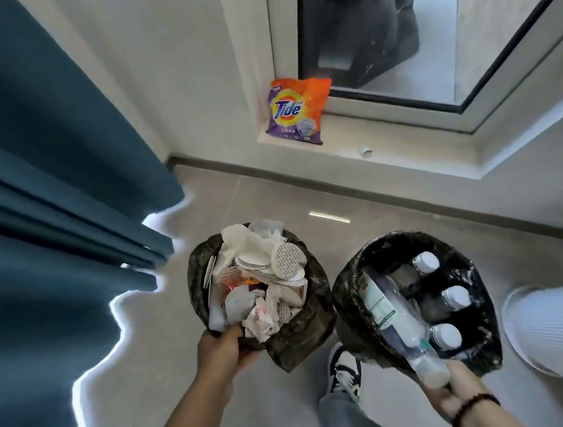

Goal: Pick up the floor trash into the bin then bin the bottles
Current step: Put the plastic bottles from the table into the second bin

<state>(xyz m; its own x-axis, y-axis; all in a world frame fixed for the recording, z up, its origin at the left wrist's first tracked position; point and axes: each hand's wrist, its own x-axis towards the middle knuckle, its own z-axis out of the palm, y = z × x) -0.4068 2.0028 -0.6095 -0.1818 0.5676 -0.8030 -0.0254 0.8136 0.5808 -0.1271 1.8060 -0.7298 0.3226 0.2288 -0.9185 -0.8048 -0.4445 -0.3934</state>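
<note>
bins (347,306) — 2 | bottles (426,263) — 4 | detergent bag (298,112) — 1 | hands (224,351) — 2

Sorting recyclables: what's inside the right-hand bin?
The right-hand bin holds three capped bottles standing upright and a larger labelled bottle leaning across them. Its bottom is hidden.

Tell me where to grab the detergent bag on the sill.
Pinch the crimped top edge of the detergent bag, coming from above. It stands upright on the sill and leans back against the window frame, so the top seam is free, while the bulging body looks too wide for one hand.
</note>
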